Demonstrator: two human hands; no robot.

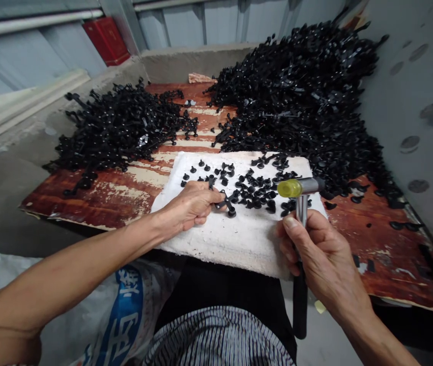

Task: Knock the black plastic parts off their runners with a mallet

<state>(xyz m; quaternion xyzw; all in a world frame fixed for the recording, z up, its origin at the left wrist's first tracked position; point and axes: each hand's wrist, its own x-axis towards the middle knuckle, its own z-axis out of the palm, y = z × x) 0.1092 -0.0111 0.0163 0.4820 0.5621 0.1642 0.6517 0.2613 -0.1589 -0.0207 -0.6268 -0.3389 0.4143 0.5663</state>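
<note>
Currently, left hand [191, 206]: pinching a black part [222, 204], contact with cloth unclear.
Right hand [321, 249]: wrapped around hammer [300, 209], yellow face pointing left.
White cloth [220, 244]: below the held part, loose pieces [256, 190] scattered on it.
Table [59, 192]: left heap [120, 127], right heap [296, 96], both black.

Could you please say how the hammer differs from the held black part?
The hammer looks larger than the black part. The hammer has a yellow tip; the black part shows no yellow. The right hand holds the hammer; the left hand, the black part. Both are partly covered by fingers.
</note>
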